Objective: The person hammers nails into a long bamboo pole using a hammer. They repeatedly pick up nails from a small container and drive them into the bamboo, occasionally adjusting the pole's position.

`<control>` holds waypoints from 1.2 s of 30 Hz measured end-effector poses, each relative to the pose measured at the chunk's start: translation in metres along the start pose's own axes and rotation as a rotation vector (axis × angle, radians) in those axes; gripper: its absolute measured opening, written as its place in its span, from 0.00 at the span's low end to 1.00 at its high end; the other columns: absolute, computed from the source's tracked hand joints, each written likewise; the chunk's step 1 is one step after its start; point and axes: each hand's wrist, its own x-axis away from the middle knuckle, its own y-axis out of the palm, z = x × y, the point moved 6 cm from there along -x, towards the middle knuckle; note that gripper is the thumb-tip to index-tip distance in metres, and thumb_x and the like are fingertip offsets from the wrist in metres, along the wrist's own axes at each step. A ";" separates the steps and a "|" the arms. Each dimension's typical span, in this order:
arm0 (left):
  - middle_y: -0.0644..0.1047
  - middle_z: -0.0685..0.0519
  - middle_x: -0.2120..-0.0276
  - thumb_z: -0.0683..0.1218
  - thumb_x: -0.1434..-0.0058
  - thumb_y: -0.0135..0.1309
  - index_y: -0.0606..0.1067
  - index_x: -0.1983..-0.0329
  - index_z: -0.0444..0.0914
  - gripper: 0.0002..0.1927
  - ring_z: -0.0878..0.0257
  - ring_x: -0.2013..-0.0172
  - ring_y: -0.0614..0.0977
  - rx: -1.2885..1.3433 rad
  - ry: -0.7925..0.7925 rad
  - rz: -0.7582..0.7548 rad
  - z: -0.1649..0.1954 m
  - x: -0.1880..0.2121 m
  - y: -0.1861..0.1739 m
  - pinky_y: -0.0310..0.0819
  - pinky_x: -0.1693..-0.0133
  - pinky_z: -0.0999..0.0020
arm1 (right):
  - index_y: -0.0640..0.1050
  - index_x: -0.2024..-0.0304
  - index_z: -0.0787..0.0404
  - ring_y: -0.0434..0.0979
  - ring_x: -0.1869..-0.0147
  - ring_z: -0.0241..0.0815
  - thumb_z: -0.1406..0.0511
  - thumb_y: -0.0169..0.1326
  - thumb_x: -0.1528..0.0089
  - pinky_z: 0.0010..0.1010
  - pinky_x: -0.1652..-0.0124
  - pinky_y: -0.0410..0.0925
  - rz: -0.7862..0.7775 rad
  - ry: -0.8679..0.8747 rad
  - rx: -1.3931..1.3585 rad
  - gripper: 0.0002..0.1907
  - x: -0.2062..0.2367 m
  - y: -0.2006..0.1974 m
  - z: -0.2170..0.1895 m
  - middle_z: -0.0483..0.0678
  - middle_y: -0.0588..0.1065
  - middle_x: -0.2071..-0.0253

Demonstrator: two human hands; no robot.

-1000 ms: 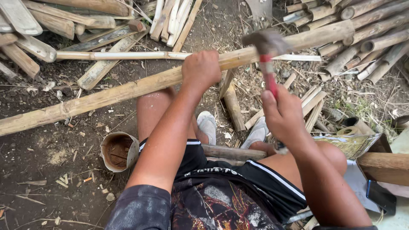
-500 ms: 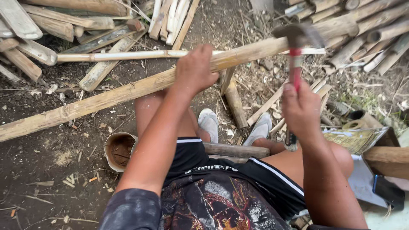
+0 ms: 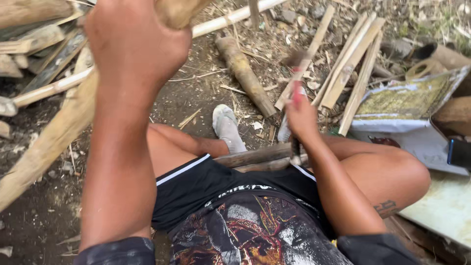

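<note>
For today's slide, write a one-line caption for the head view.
Seated person's left hand grips a thick bamboo pole while the right hand holds a red-handled hammer above scattered bamboo strips.

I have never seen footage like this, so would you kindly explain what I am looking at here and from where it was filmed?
There is no machine here: a person wears a camera on the head, so the view looks down over their own arms and lap. They sit on bare ground strewn with split bamboo slats and a short log. The left hand, close to the camera, grips a long thick bamboo pole. The right hand holds a hammer with a red handle, blurred by motion. A white shoe shows between the knees.
</note>
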 end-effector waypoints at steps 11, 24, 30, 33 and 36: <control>0.81 0.37 0.72 0.59 0.49 0.71 0.78 0.62 0.36 0.25 0.36 0.70 0.83 0.023 -0.318 -0.285 0.029 -0.049 0.162 0.76 0.65 0.42 | 0.77 0.53 0.67 0.77 0.48 0.68 0.61 0.54 0.40 0.55 0.49 0.70 -0.400 0.121 0.211 0.18 -0.020 0.208 0.029 0.68 0.76 0.52; 0.80 0.36 0.72 0.53 0.43 0.68 0.77 0.62 0.33 0.20 0.37 0.69 0.83 -0.082 -0.298 -0.361 0.022 -0.041 0.173 0.78 0.61 0.46 | 0.58 0.35 0.66 0.68 0.37 0.66 0.60 0.70 0.48 0.49 0.44 0.67 0.231 0.795 0.375 0.47 -0.114 -0.021 0.227 0.64 0.61 0.37; 0.80 0.39 0.70 0.52 0.41 0.65 0.77 0.62 0.34 0.17 0.41 0.68 0.84 -0.072 -0.289 -0.364 0.016 -0.021 0.200 0.78 0.60 0.48 | 0.66 0.39 0.70 0.77 0.50 0.60 0.62 0.67 0.45 0.44 0.54 0.73 0.145 0.764 0.113 0.37 -0.102 -0.014 0.272 0.62 0.72 0.51; 0.80 0.39 0.70 0.50 0.40 0.64 0.77 0.61 0.35 0.15 0.40 0.66 0.84 -0.083 -0.262 -0.362 0.010 -0.015 0.204 0.78 0.59 0.48 | 0.76 0.50 0.68 0.77 0.69 0.44 0.65 0.60 0.41 0.36 0.71 0.72 0.112 0.859 -0.460 0.18 -0.104 -0.007 0.291 0.49 0.75 0.68; 0.80 0.39 0.71 0.50 0.42 0.64 0.77 0.61 0.35 0.15 0.38 0.66 0.83 -0.124 -0.209 -0.320 0.010 -0.013 0.206 0.77 0.58 0.47 | 0.70 0.59 0.62 0.63 0.80 0.35 0.67 0.56 0.40 0.29 0.83 0.59 0.091 0.887 -1.001 0.09 -0.106 -0.001 0.294 0.41 0.65 0.78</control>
